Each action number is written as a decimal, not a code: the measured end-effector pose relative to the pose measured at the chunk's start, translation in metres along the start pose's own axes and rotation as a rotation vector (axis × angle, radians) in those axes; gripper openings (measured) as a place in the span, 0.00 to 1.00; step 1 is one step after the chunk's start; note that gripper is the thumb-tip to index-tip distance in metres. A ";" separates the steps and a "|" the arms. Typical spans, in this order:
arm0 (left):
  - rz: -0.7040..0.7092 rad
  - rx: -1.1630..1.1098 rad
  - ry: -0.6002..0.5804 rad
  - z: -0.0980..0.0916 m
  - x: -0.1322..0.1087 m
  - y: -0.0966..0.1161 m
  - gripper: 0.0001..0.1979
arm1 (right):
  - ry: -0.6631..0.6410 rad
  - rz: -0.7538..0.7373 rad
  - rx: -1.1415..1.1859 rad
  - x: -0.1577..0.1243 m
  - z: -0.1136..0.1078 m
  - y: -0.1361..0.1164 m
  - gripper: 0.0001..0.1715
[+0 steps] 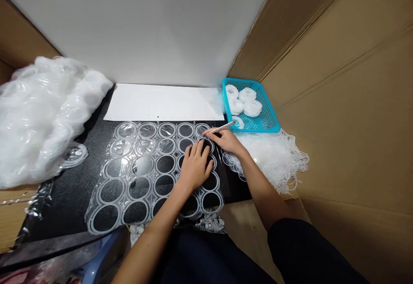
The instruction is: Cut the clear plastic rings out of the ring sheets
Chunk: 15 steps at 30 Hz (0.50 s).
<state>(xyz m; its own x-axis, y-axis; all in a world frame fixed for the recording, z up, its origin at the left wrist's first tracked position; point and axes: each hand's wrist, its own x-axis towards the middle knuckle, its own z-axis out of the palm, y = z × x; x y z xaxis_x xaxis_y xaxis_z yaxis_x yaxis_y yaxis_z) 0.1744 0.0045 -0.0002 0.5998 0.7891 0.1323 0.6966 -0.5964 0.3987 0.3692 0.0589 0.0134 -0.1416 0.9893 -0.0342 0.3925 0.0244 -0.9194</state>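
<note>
A clear plastic sheet of round ring shapes (142,166) lies flat on the black table, in several rows. My left hand (195,163) rests on its right part, fingers apart and pressing on the rings, holding nothing. Near the sheet's top right corner, my right hand (226,140) is closed round a thin pen-like tool (222,127). The tool's one end is by the top right ring; its other end points toward the blue basket. Its exact tip is too small to make out.
White paper (155,101) lies behind the sheet. A blue basket (269,122) with white ring bundles stands at the back right, above a pile of clear rings (274,159). A large bagged heap of white rings (45,120) sits left. Cardboard walls (348,103) stand right.
</note>
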 end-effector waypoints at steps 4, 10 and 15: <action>0.004 0.000 0.000 -0.001 -0.002 -0.001 0.23 | 0.025 -0.010 0.002 -0.002 0.000 0.001 0.13; -0.011 -0.005 -0.014 -0.004 0.000 -0.001 0.23 | 0.029 -0.046 -0.015 -0.003 0.001 0.005 0.13; -0.022 0.012 -0.027 -0.004 0.001 0.000 0.24 | 0.068 -0.070 -0.053 -0.004 0.003 0.007 0.12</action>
<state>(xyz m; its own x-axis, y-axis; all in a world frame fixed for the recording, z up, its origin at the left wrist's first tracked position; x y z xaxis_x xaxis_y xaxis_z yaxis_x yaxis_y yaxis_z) 0.1733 0.0057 0.0039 0.5947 0.7978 0.0991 0.7143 -0.5809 0.3902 0.3701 0.0550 0.0061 -0.1090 0.9923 0.0581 0.4319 0.1000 -0.8964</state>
